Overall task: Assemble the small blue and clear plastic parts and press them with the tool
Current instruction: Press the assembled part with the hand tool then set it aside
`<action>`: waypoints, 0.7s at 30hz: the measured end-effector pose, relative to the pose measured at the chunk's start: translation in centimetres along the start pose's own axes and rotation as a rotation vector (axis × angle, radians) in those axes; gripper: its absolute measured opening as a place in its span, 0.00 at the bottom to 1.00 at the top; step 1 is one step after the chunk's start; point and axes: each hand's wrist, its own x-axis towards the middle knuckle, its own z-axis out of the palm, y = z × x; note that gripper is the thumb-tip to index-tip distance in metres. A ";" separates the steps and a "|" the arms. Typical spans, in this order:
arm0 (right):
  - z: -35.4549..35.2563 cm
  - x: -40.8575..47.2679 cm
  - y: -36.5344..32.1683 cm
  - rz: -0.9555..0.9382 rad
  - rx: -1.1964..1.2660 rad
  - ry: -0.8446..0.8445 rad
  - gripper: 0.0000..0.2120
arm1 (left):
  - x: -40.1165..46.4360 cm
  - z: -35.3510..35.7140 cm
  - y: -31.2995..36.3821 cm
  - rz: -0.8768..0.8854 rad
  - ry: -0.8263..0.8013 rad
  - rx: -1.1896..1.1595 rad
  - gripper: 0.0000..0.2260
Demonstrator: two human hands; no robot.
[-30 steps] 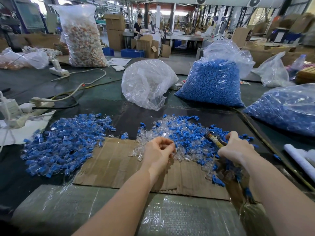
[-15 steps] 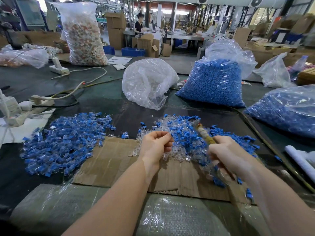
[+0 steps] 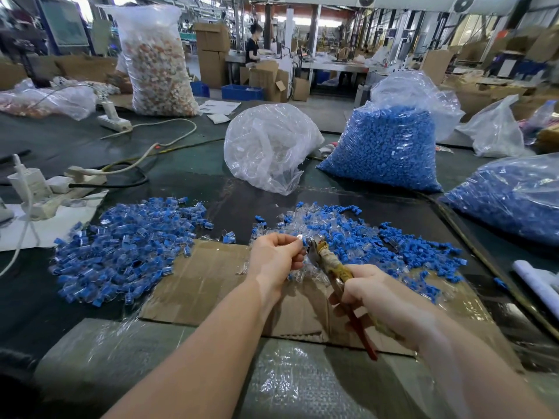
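Observation:
My left hand [image 3: 276,258] pinches a small blue and clear part [image 3: 301,241] at its fingertips. My right hand [image 3: 372,293] grips the taped handles of a pair of pliers [image 3: 331,263], whose metal jaws touch that part. Behind both hands lies a loose pile of clear and blue pieces [image 3: 363,240]. To the left spreads a heap of joined blue-and-clear parts [image 3: 127,246]. A cardboard sheet [image 3: 193,279] lies under my hands.
A crumpled clear bag [image 3: 269,146] and bags of blue pieces [image 3: 390,146] [image 3: 514,198] stand behind the piles. Power strips and cables [image 3: 69,182] lie at the left. A white roll [image 3: 538,282] sits at the right edge. A person works in the background.
My right hand has swung the pliers leftward, bringing the jaws up to the part in my left hand. My left hand has stayed nearly in place.

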 end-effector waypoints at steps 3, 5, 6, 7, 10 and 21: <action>0.0 0.1 0.2 -0.012 -0.031 -0.004 0.07 | -0.1 -0.1 0.2 -0.007 0.005 0.006 0.06; -0.1 0.2 0.3 -0.021 -0.060 -0.002 0.06 | -0.2 -0.2 0.4 -0.016 0.002 0.024 0.06; 0.0 0.3 0.3 -0.025 -0.067 -0.003 0.06 | -0.3 -0.2 0.5 -0.020 0.000 0.033 0.06; 0.0 0.3 0.3 -0.028 -0.072 -0.002 0.06 | -0.3 -0.2 0.5 -0.024 -0.002 0.039 0.06; -0.1 0.2 0.3 -0.029 -0.075 -0.016 0.05 | -0.4 -0.3 0.7 -0.035 -0.016 0.046 0.06; -0.3 -0.4 0.1 -0.030 -0.176 -0.003 0.05 | -0.6 -0.1 0.8 -0.065 -0.031 0.039 0.04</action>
